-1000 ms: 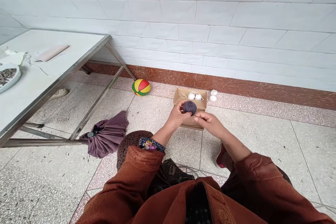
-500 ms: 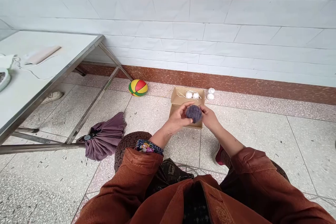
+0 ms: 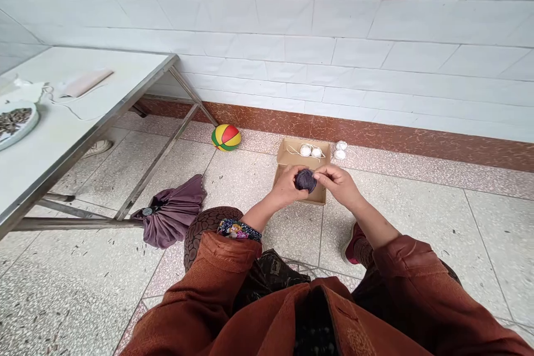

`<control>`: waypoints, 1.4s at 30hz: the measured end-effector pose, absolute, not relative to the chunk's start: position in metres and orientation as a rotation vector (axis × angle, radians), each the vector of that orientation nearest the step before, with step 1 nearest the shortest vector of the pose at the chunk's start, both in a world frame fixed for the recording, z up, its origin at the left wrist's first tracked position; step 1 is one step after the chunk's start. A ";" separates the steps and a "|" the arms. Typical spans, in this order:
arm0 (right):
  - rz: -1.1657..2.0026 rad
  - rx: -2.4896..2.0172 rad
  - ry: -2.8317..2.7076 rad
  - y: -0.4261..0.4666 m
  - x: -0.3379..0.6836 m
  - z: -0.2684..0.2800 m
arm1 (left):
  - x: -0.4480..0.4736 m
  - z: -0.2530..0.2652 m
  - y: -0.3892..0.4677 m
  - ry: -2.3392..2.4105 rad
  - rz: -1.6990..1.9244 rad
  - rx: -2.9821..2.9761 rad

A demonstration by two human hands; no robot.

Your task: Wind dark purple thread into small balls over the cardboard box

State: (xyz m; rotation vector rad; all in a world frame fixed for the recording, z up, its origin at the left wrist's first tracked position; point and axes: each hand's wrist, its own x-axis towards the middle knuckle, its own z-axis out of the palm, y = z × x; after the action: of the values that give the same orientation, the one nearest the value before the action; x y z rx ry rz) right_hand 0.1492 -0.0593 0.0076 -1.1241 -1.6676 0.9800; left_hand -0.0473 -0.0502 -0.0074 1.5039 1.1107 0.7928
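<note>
A dark purple ball of yarn (image 3: 305,181) is in my left hand (image 3: 287,186), whose fingers and thumb curl round its left side. My right hand (image 3: 336,183) is pinched at the ball's upper right edge; whatever thin thing lies between its fingertips is too small to make out. Below and behind the ball, an open cardboard box (image 3: 321,194) stands on the floor, partly hidden by my hands. Two white yarn balls (image 3: 306,150) with loose strands rest in its far part. Two more white balls (image 3: 340,154) lie on the floor just right of the box.
A metal-framed table (image 3: 137,75) stands at the left, bearing a bowl (image 3: 35,119) of dark bits and a pinkish folded item (image 3: 85,83). Beneath its edge lies a folded purple umbrella (image 3: 175,211). A colourful ball (image 3: 226,137) sits near the tiled wall (image 3: 354,78). A shoe (image 3: 98,148) shows under the table.
My right hand has drawn slightly right and turned, its fingertips now pinched at the ball's edge. My left hand keeps the purple ball. The view has shifted a little to the left.
</note>
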 end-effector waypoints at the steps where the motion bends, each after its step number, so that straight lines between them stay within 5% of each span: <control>1: 0.944 -1.139 -1.657 -0.056 0.151 0.006 | -0.047 -0.007 -0.052 1.030 0.742 1.490; 8: 1.104 -1.322 -1.559 -0.047 0.148 -0.024 | -0.046 0.006 -0.058 0.639 0.721 1.186; 21: 1.175 -1.124 -1.866 -0.074 0.146 0.001 | -0.045 -0.008 -0.042 1.254 0.933 1.297; 29: 0.884 -1.217 -1.708 -0.055 0.157 0.003 | -0.041 -0.001 -0.054 0.926 0.648 1.476; 35: 1.008 -1.374 -1.567 -0.054 0.151 -0.020 | -0.047 0.007 -0.060 0.612 0.666 1.188; 42: 1.043 -1.344 -1.819 -0.065 0.143 -0.027 | -0.053 0.010 -0.054 0.926 0.895 1.127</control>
State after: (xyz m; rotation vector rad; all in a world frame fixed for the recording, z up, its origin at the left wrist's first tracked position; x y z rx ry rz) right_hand 0.1429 -0.0655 -0.0273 -1.3438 -1.8187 1.0426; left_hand -0.0526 -0.0541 0.0103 1.1272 0.9259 0.8946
